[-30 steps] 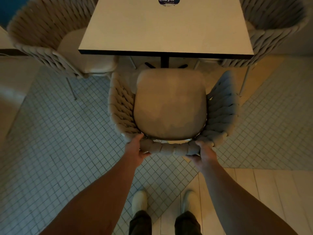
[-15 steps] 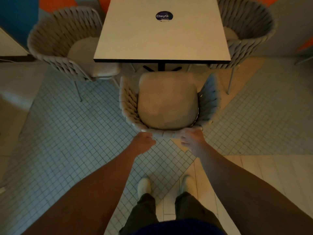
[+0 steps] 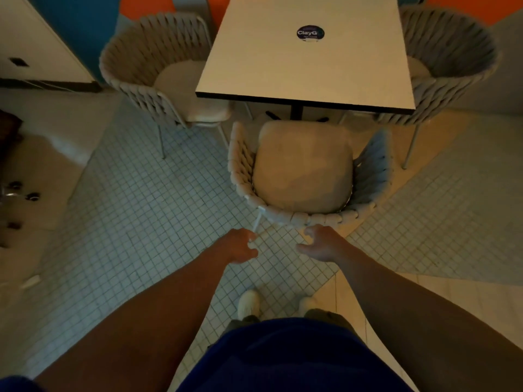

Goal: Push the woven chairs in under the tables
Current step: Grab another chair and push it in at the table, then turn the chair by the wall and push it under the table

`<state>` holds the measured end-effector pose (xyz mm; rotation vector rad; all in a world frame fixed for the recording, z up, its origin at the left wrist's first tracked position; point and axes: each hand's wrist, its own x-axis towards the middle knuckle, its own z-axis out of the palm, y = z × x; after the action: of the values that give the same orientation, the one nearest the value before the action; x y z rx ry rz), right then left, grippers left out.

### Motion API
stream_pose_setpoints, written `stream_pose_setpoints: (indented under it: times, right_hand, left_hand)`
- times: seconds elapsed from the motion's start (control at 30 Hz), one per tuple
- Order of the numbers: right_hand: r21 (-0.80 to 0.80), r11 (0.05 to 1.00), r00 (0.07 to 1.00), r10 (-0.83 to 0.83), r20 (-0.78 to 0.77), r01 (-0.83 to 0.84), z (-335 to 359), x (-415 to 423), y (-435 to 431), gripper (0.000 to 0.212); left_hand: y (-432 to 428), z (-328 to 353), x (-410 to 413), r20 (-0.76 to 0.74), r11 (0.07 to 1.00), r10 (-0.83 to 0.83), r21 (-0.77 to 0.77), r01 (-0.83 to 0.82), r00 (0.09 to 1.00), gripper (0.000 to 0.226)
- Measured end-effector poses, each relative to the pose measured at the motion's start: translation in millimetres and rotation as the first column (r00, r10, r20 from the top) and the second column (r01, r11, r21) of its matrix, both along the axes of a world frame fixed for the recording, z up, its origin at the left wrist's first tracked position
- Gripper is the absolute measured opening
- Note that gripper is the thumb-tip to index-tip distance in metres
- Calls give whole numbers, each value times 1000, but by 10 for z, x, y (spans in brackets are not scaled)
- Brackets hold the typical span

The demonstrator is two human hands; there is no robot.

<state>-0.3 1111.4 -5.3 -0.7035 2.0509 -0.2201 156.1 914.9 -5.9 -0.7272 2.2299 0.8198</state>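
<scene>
A woven chair [image 3: 307, 219] with a beige cushion stands in front of me, its seat front just short of the near edge of a white square table [image 3: 305, 60]. My left hand [image 3: 240, 246] hovers below the chair's back rim, fingers loosely curled, holding nothing. Over to the right, my right hand [image 3: 321, 243] hangs just off the rim with fingers spread and curled, apart from the weave. A second woven chair [image 3: 141, 63] sits at the table's left side and a third [image 3: 452, 60] at its right, both partly under the tabletop.
A round dark sticker [image 3: 310, 33] marks the tabletop. The table's black pedestal [image 3: 296, 111] shows beneath its near edge. Small-tiled floor [image 3: 135, 210] surrounds the chairs. A wheeled base [image 3: 19, 190] stands at the far left. My white shoes [image 3: 249, 302] are below the hands.
Both hands have let go of the chair's back rim and drawn back toward me. The view has pulled away, showing more of the table and side chairs.
</scene>
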Motion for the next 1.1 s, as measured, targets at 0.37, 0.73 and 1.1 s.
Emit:
stream_pose_setpoints:
  times: [0.37,0.73,1.1]
  right_hand:
    - [-81,954,957,289,13,-288,248,-87,-665,87]
    - [-13,879,878,475,-54,-477,157,372,-2513,79]
    - [-109,913,918,397,4,-394,239,851,-4675,84]
  left_hand:
    - [199,102,450,-122,938,342,-13,-346,932,50]
    - [-1235,45,1153,-144,853,519,19,-522,842,45]
    - [-3494,364,1711,-139,860,498,-48,-508,856,45]
